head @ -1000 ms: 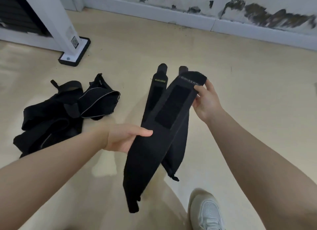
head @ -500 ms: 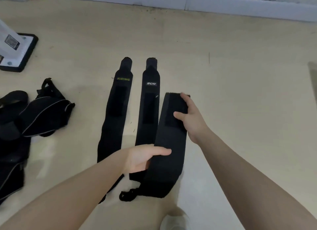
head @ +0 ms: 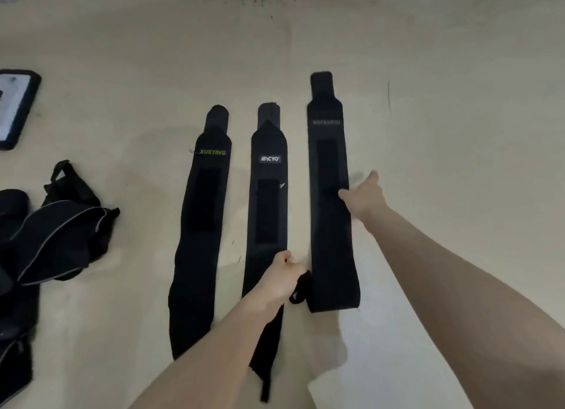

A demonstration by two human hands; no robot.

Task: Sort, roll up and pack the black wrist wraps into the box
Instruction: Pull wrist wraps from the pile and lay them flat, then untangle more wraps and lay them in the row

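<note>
Wrist wraps, three of them, lie flat and parallel on a pale floor (head: 428, 133), stretched lengthwise away from the person. The left wrap (head: 201, 225) carries yellow-green lettering, the middle wrap (head: 269, 207) a small white label, and the right wrap (head: 328, 194) a faint printed name; each has a darker fastening patch along its upper half and a narrow tab at the far end.

They look like soft, light woven fabric, limp rather than stiff, so they should roll easily but may loosen if not kept taut. A sensible hold seems to be the near end, rolling toward the tab.

The right hand (head: 363, 199) rests open, fingers extended, touching the right wrap's edge about midway. The left hand (head: 282, 278) sits over the middle wrap near its lower part, fingers curled close to a small loop (head: 301, 289) at the right wrap's corner; whether it pinches that loop cannot be told.

A heap of more black straps (head: 61, 234) lies well apart at the left. A black-edged white base plate (head: 16, 109) sits further back, and a white skirting board runs along the top. No box is visible.
</note>
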